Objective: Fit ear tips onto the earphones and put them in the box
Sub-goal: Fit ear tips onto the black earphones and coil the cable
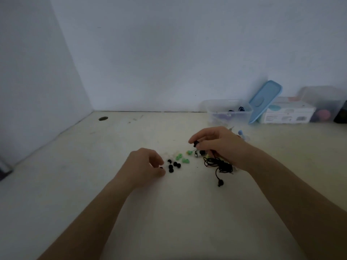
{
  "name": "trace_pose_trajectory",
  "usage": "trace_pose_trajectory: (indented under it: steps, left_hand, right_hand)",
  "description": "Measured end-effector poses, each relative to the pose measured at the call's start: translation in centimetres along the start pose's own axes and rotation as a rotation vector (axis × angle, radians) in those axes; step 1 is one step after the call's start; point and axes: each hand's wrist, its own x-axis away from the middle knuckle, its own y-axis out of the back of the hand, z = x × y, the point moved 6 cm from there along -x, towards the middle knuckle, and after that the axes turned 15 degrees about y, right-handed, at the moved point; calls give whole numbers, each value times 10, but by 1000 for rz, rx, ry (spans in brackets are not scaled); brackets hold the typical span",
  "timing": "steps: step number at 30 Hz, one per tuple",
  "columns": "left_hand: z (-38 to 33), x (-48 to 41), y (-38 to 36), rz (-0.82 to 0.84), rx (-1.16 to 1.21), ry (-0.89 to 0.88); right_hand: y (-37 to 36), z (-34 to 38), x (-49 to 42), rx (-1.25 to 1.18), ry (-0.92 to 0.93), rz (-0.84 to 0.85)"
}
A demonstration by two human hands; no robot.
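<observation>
Right hand [216,145] raised just above pale table [75,184], fingers pinching black earbud [196,143], held up toward other hand, likely for fitting. Thin black cable [219,166] trails in tangle under wrist. Left hand [144,166] low on table, fingers curled, seemingly pinching small black ear tip [161,168] picked from loose black and green tips [174,165]; blur leaves doubt. Clear plastic box [229,113] open, well behind; blue lid [264,100] propped beside it, so box ready to receive.
</observation>
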Motion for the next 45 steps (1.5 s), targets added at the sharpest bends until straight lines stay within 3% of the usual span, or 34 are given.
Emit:
trace_pose_trajectory:
  steps: [5, 9, 14, 18, 25, 34, 45]
  left_hand:
    - [-3, 2, 2, -42, 20, -4]
    - [-25, 4, 10, -67, 248, -65]
    - [-62, -2, -2, 90, 608, -64]
    - [-74, -7, -20, 115, 821, -4]
    - [-80, -9, -36, 310, 1216, 55]
    - [-86, -4, -41, 401, 1289, -25]
    - [-83, -6, -40, 337, 1209, -47]
  right_hand:
    - [-7, -6, -4, 4, -23, 12]
    - [-7, -15, -4, -111, -63, -44]
    - [2, -21, 0, -222, -44, -104]
    - [13, -31, 5, -358, 9, -221]
    - [21, -35, 7, -368, 123, -305]
    - [22, -30, 10, -292, 176, -354]
    - [22, -23, 13, -136, 187, -375]
